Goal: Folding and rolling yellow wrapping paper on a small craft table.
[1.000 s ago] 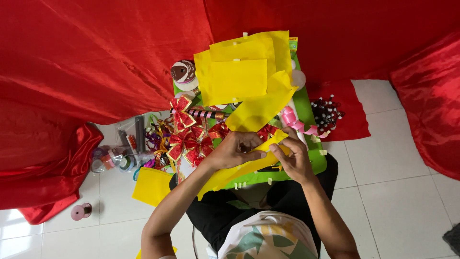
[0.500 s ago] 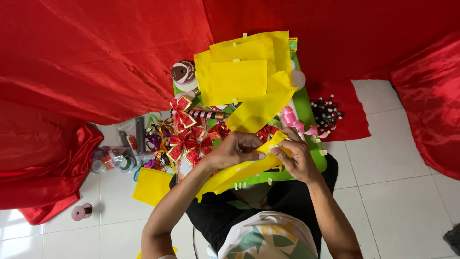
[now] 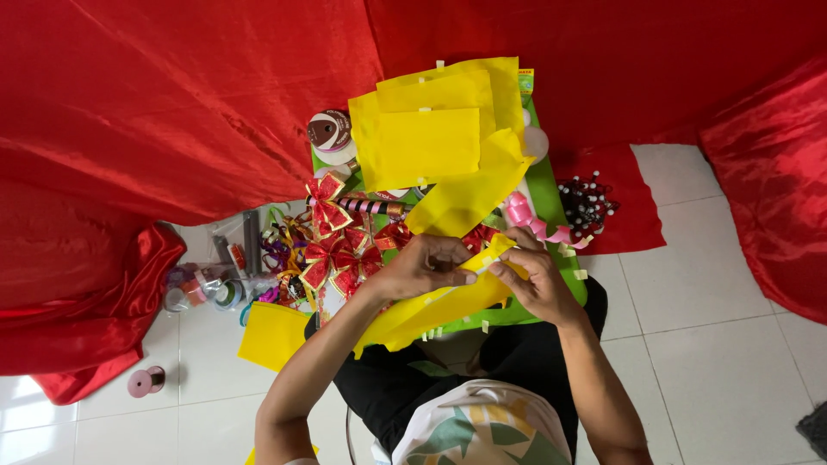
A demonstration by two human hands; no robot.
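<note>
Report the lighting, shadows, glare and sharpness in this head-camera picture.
Head view: soft, even light, no hard shadows on the white floor tiles; mild sheen, no blown glare, on the red satin cloth; left hand and right hand on the yellow sheet look sharp, with no motion blur; the wide lens leans things at the frame edges.

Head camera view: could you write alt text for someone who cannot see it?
A person's left hand and right hand pinch a folded yellow paper sheet over a green tray cluttered with red bows, on red cloth.
</note>
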